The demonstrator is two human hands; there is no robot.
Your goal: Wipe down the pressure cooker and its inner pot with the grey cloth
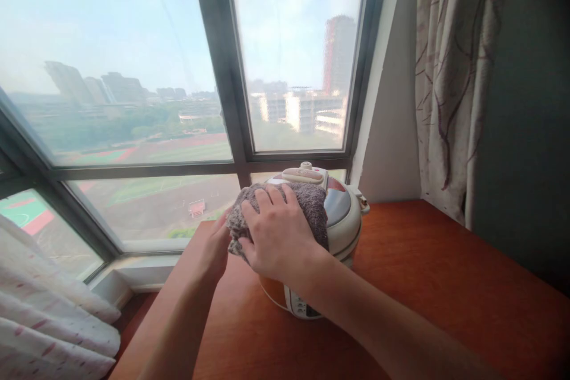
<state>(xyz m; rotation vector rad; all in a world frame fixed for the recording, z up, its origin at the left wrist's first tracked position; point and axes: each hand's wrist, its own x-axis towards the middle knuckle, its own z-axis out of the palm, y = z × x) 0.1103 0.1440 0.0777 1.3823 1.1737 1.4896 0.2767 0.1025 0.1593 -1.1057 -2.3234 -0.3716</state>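
Right hand [276, 237]: my palm flat, pressing cloth [307, 202] on cooker [342, 219] lid
Left hand [218, 243]: steadies cooker's side; grip unclear
Tip: wipe firmly; keep cooker near counter [445, 285] window edge

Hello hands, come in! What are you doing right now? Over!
Right hand flat on the grey cloth over the cooker lid. Left hand steadying the cooker's side. Wooden table underneath. Nothing in the way.

Rice cooker [342, 219] stands on the table [436, 285], far side, close before the window [178, 71]. Cloth [307, 202] lies on its lid. Right hand [278, 237] rests on the cloth; left hand [218, 246] just left, touching the cloth's edge. Curtain [449, 83] hangs far right.
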